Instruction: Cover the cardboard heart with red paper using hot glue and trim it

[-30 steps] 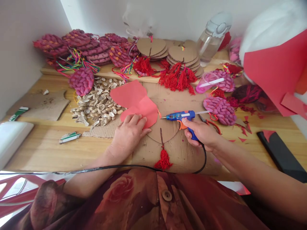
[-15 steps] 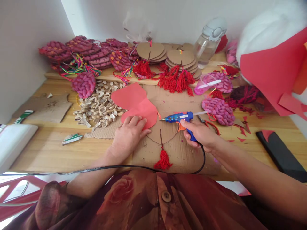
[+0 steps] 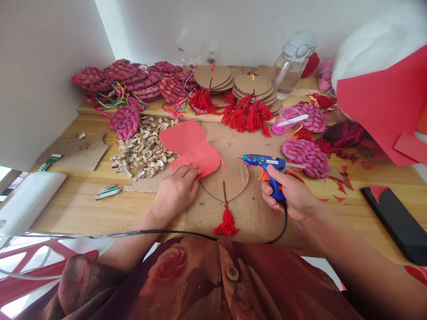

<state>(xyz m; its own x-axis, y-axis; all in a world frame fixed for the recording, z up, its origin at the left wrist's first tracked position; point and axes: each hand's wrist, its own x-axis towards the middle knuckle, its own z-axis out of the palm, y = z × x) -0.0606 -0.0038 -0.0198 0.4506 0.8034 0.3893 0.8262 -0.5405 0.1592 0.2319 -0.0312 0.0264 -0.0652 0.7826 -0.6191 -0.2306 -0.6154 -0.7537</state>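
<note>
My left hand (image 3: 176, 191) has its fingers over the near edge of a red paper cutout (image 3: 196, 153), creased across the middle; its thumb is mostly hidden. Partly under the paper lies a round cardboard disc (image 3: 230, 178) with a brown cord and a red yarn tassel (image 3: 227, 223). My right hand (image 3: 290, 191) is wrapped around the handle of a blue hot glue gun (image 3: 267, 161) with an orange trigger. Its nozzle points left, above the disc's right part and apart from the paper. A glue stick pokes out of its back.
Peanut shells (image 3: 147, 146) lie left of the paper. Behind stand stacked cardboard discs (image 3: 213, 76), woven pink pieces (image 3: 125, 122) and a water bottle (image 3: 295, 62). A black phone (image 3: 395, 226) lies at right. The gun's black cord (image 3: 160, 232) runs along the front edge.
My right hand has drawn the glue gun to the right, its nozzle away from the paper's edge. My left hand's fingers have shifted to the paper's near edge. The view has shifted slightly.
</note>
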